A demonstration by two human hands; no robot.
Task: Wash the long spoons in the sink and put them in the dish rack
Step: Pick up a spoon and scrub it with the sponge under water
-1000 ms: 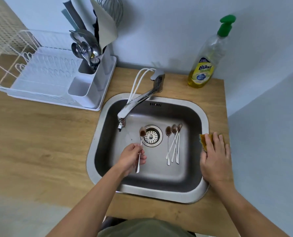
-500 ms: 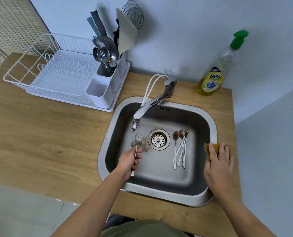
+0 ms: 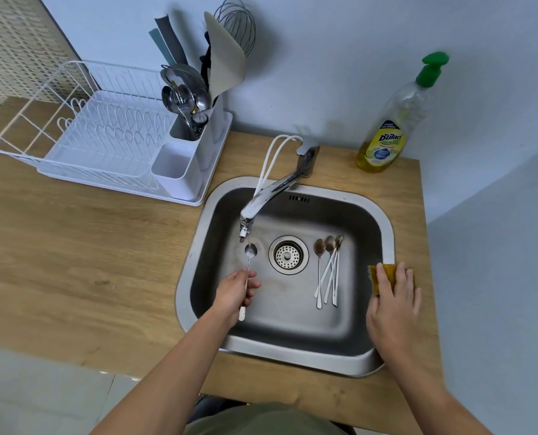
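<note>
My left hand (image 3: pixel 234 291) grips a long spoon (image 3: pixel 249 257) by its handle inside the steel sink (image 3: pixel 387 233). The spoon's bowl looks clean and sits just below the tap spout (image 3: pixel 245 229). Three more long spoons (image 3: pixel 327 271) with brown-soiled bowls lie side by side on the sink floor, right of the drain (image 3: pixel 288 255). My right hand (image 3: pixel 394 304) rests flat on a yellow sponge (image 3: pixel 387 274) at the sink's right rim. The white dish rack (image 3: pixel 82 136) stands on the counter at the back left.
The rack's cutlery holder (image 3: pixel 195 127) is filled with ladles, spatulas and a whisk; an empty white cup (image 3: pixel 175 167) sits in front of it. A dish soap bottle (image 3: pixel 393 127) stands at the back right by the wall. The wooden counter (image 3: pixel 73 246) stretches left of the sink.
My left hand moved the spoon under the tap spout; its brown-soiled bowl now looks clean. My right hand has stayed on the sponge. The view shifted left and pulled back.
</note>
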